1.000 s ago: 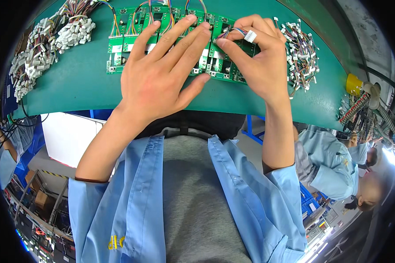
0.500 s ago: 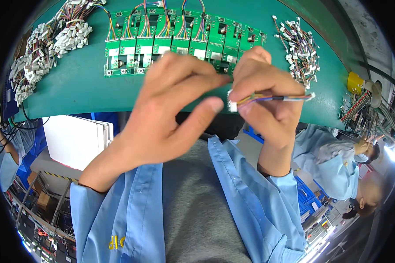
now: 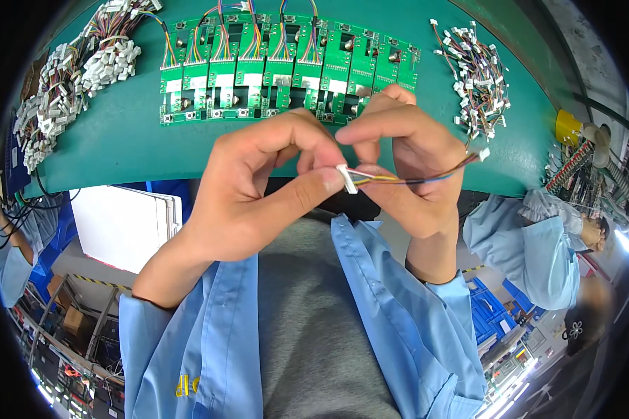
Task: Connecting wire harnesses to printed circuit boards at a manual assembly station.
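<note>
My left hand (image 3: pixel 251 188) pinches a small white connector (image 3: pixel 346 179) between thumb and fingertips. Multicoloured wires run from it, making a short wire harness (image 3: pixel 416 181) with a smaller white plug at its other end. The wires cross the thumb and palm of my right hand (image 3: pixel 419 167), whose curled fingers hold the harness close behind the connector. Its index finger is raised, near the left fingertips. Beyond both hands lies a row of green circuit boards (image 3: pixel 265 73); several on the left have wires plugged in, while those at the right end show none.
Bundled wire harnesses (image 3: pixel 112 63) with white connectors lie at the left of the green table (image 3: pixel 189 150). A loose pile of harnesses (image 3: pixel 479 84) lies at the right. A yellow object (image 3: pixel 567 128) and tools stand at the far right. Another person (image 3: pixel 524 241) sits at the right.
My left hand has moved right and closed on the connector. The harness has shifted slightly left, and my right index finger has lifted off its connector end.
</note>
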`<action>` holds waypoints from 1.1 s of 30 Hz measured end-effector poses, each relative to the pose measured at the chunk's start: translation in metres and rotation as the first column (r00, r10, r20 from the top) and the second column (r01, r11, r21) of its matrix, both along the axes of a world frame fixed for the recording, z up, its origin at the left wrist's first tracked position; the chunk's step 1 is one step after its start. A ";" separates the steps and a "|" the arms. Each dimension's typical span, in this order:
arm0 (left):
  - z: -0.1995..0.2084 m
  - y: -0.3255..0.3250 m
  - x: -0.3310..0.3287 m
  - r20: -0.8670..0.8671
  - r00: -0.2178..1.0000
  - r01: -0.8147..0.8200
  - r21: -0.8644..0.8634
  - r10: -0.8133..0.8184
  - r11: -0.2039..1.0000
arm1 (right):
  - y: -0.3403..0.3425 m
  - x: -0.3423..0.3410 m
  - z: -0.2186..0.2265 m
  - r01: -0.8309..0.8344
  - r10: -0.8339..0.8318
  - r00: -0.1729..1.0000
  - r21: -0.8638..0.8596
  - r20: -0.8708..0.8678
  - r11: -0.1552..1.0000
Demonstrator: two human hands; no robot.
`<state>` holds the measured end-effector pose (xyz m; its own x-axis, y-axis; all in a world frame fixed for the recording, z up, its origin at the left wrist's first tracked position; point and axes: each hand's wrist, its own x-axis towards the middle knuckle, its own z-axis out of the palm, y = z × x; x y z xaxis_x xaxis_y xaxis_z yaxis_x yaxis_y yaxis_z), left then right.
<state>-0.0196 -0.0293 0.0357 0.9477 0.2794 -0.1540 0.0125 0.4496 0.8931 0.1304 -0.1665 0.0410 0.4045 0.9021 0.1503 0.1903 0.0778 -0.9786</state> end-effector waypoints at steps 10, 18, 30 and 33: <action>-0.019 0.014 0.011 0.290 0.942 -0.333 0.864 0.168 0.378 | 0.013 0.024 -0.006 0.084 -0.082 0.854 0.019 0.514 0.996; -0.042 0.020 0.020 0.251 0.955 -0.235 0.965 0.156 -0.113 | 0.043 0.050 -0.018 0.117 -0.024 0.659 -0.071 0.751 0.991; -0.041 0.022 0.020 0.200 0.969 -0.189 0.978 0.146 -0.085 | 0.045 0.050 0.002 0.130 0.116 0.414 -0.184 0.903 0.974; -0.040 0.021 0.021 0.197 0.970 -0.187 0.979 0.144 -0.078 | 0.045 0.050 -0.005 0.108 0.083 0.344 -0.127 0.935 0.986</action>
